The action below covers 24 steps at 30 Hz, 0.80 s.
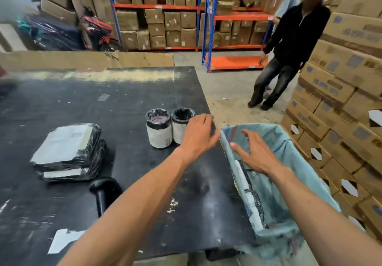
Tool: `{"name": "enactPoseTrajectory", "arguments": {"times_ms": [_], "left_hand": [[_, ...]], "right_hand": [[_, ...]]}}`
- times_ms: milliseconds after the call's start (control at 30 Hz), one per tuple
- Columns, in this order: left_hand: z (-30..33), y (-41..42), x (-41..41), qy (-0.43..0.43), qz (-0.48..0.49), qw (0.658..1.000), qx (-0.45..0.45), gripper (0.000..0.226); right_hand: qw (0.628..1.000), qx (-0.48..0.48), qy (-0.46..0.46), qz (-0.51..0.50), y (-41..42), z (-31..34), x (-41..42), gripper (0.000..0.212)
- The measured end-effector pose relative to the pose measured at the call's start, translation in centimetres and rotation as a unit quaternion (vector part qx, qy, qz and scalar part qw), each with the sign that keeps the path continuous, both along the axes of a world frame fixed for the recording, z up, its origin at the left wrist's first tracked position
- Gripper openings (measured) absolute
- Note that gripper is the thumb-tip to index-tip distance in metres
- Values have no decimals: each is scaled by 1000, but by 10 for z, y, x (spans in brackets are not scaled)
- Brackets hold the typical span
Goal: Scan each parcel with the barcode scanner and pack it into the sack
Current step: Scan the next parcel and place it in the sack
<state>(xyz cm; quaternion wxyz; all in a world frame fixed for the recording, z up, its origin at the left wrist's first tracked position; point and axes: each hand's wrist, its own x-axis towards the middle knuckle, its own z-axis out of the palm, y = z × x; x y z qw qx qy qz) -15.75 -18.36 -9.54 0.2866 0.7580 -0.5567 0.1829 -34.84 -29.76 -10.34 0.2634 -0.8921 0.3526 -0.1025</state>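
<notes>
Two round parcels stand side by side on the black table [62,104]: one cylinder [158,128] on the left and a second cylinder [179,125] right of it, both wrapped in white paper and black film. My left hand [199,134] hovers open beside the second cylinder, fingers spread, holding nothing. My right hand [255,152] is open above the mouth of the blue-green sack [289,141] hanging at the table's right edge. Flat wrapped parcels [253,205] lie inside the sack. Two flat parcels [70,152] are stacked at the left. The black barcode scanner [104,191] lies on the table, near me.
A person in a dark jacket [289,44] stands on the concrete floor beyond the sack. Stacked cartons [347,92] wall off the right side. Blue-and-orange racks [186,17] full of boxes fill the back. A white paper scrap [64,240] lies near the table's front edge.
</notes>
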Motion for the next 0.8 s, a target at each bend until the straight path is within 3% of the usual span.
{"name": "enactPoseTrajectory", "arguments": {"times_ms": [100,333,467,600,800], "left_hand": [[34,42,37,-28,26,997,-60,39],[55,159,142,-22,162,986,-27,44],[50,226,187,30,273,957,90,57],[34,277,218,133,361,904,187,85],[15,310,237,272,387,848,239,115]], "right_hand": [[999,-28,-31,31,37,27,39,77],[986,-55,-56,147,137,52,129,68],[973,-29,-15,229,195,45,166,73],[961,-15,69,268,240,24,195,82],[952,17,137,272,284,-5,216,85]]}}
